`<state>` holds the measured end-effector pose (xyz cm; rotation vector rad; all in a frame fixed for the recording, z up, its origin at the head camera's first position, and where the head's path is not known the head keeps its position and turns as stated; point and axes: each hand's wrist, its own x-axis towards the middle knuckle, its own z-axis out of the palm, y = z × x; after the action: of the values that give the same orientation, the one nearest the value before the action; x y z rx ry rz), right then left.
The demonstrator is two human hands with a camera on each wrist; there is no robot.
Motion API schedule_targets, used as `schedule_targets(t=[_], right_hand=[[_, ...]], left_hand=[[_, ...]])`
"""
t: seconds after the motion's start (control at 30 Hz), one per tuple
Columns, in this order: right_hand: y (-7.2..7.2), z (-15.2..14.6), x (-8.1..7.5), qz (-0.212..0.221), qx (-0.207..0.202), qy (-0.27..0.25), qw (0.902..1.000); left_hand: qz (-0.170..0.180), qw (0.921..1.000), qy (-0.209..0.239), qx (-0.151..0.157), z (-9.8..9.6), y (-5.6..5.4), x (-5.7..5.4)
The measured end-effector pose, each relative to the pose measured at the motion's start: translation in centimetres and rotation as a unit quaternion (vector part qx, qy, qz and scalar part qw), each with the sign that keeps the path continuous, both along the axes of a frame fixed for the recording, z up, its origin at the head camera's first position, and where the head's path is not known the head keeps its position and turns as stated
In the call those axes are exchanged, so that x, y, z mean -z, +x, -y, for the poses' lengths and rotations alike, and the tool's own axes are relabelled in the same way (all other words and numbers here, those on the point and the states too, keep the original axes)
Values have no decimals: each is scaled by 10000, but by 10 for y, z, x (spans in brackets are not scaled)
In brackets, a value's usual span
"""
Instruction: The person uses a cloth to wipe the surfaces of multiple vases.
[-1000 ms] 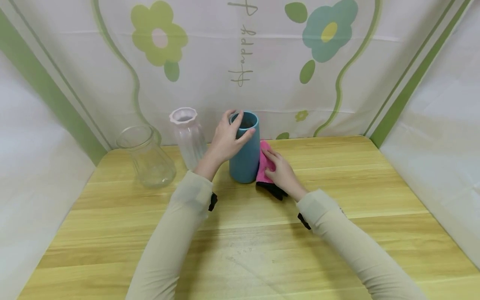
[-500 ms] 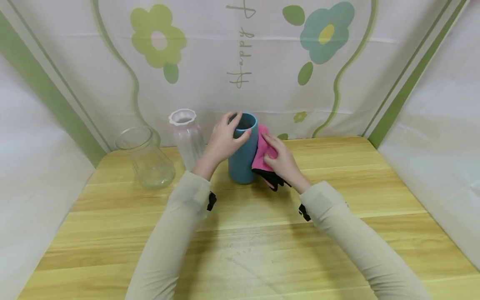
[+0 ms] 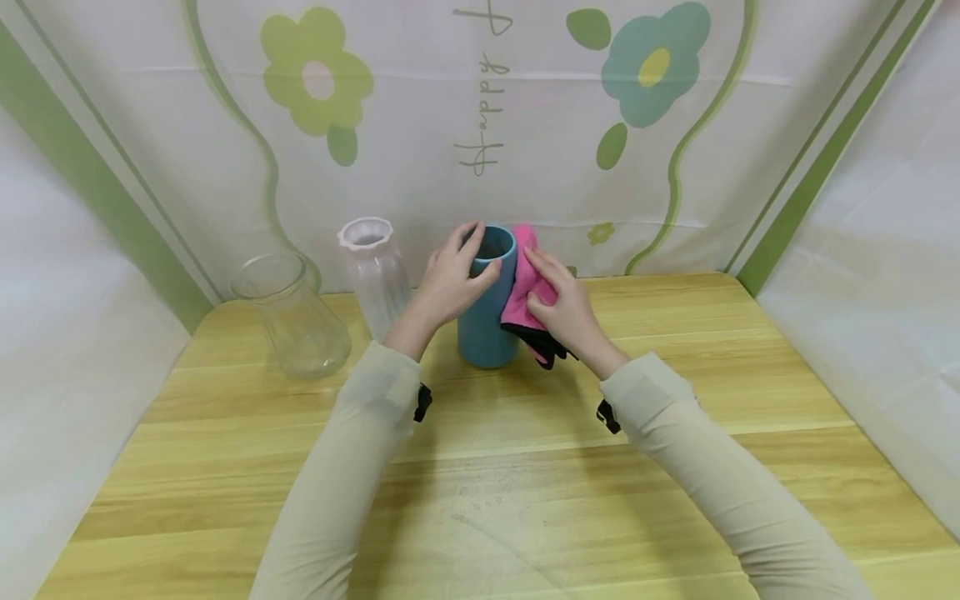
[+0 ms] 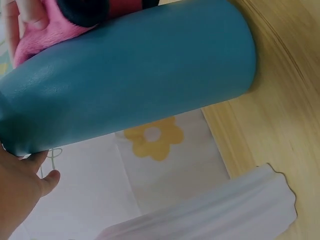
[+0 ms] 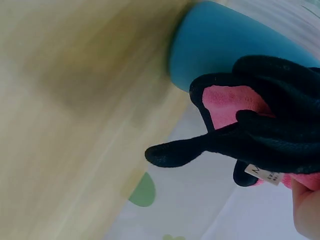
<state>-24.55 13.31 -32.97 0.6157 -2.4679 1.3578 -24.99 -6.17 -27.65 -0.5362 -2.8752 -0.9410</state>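
A tall blue vase (image 3: pixel 486 329) stands upright near the table's back edge. My left hand (image 3: pixel 453 279) grips it at the rim, fingers at the far side and thumb across the opening. Pinched in my right hand (image 3: pixel 566 304) is a pink cloth (image 3: pixel 519 308) with black edging, pressed against the vase's upper right side. In the right wrist view the bunched black edging (image 5: pixel 280 132) and a small white tag (image 5: pixel 263 174) hang below the fingers. The left wrist view shows the vase's smooth wall (image 4: pixel 150 70) and part of my left hand (image 4: pixel 22 187) at its top end.
Left of the blue vase stands a pinkish-white fluted vase (image 3: pixel 378 287) with a scalloped rim. Farther left is a clear glass vase (image 3: pixel 306 333). A flower-printed white curtain (image 3: pixel 420 125) hangs directly behind the wooden table (image 3: pixel 480 517).
My right hand has slid the pink cloth upward along the vase's right side, from near its base toward the rim. The left hand keeps its hold, and the vase stays in place.
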Motion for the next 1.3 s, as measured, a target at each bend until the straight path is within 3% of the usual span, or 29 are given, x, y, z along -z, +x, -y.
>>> schedule_targets(t=[0.37, 0.63, 0.9, 1.07, 1.3], right_hand=[[0, -6, 36, 566, -37, 598, 9966], [1, -8, 51, 858, 11, 786, 9932], [3, -7, 55, 920, 23, 823, 9923], [4, -8, 55, 875, 35, 790, 9930], [4, -8, 52, 838, 53, 751, 9936]], left_hand=[[-20, 10000, 35, -2, 0, 0, 2], [81, 9999, -42, -72, 1, 1, 0], [218, 9996, -149, -86, 0, 2, -1], [337, 9994, 38, -73, 0, 2, 1], [412, 9989, 198, 145, 3, 3, 0]])
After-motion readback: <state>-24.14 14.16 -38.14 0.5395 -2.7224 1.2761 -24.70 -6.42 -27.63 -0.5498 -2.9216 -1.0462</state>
